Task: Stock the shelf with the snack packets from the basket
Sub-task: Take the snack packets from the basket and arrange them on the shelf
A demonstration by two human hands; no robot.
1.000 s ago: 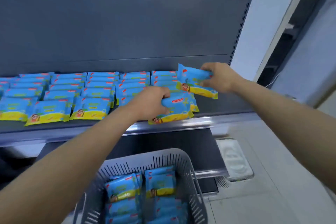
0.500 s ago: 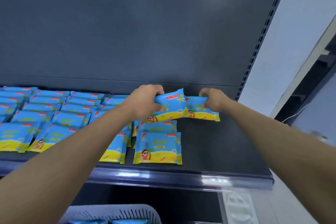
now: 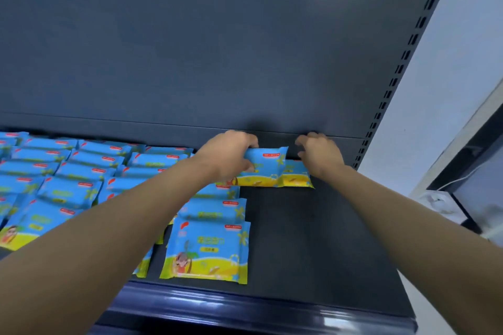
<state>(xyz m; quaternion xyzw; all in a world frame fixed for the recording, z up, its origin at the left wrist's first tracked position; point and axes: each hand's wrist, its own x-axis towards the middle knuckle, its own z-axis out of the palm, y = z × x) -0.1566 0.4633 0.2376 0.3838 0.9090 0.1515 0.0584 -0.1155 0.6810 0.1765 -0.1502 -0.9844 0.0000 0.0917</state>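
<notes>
Packet (image 3: pixel 265 164): in L hand (image 3: pixel 228 155), at back of shelf (image 3: pixel 313 239), rt end of rows (image 3: pixel 81 171).
L fingers: clenched round its left end.
R hand (image 3: pixel 319 153): fingers loosely curled, grasping nothing, over 2nd packet (image 3: pixel 296 175).
Progress: shelf mostly filled; rt strip bare; basket out of view, remainder unknown.
Axis: long side L–R, yellow edge to front.
</notes>
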